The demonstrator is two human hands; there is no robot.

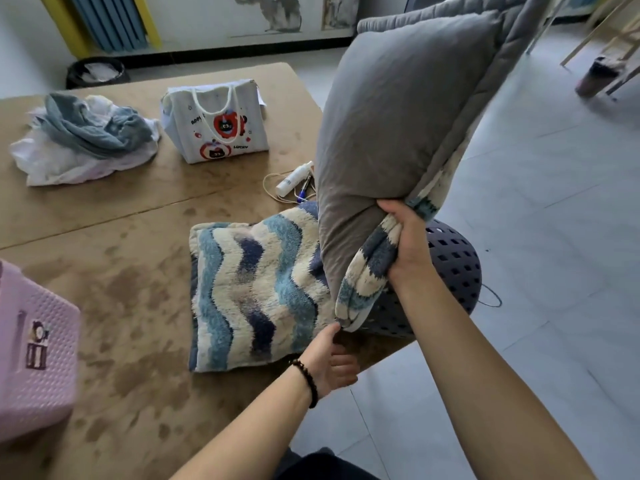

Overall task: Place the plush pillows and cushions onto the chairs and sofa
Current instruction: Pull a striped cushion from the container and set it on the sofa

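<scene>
— What colour is the pillow [398, 126] showing above the right hand [408, 244]?
— Grey on its face, with blue, navy and cream waves along the gripped edge.
— And the cushion [256, 296] lying left of that hand?
— It is showing the same wavy stripes. The basket [453, 265] behind the hand is looking dark purple.

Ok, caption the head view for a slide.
Right hand lifts a grey-backed wavy-striped cushion off the table; another remains.

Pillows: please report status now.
Right hand grips raised grey pillow. Left hand open under its corner. Wavy cushion lies on table.
</scene>
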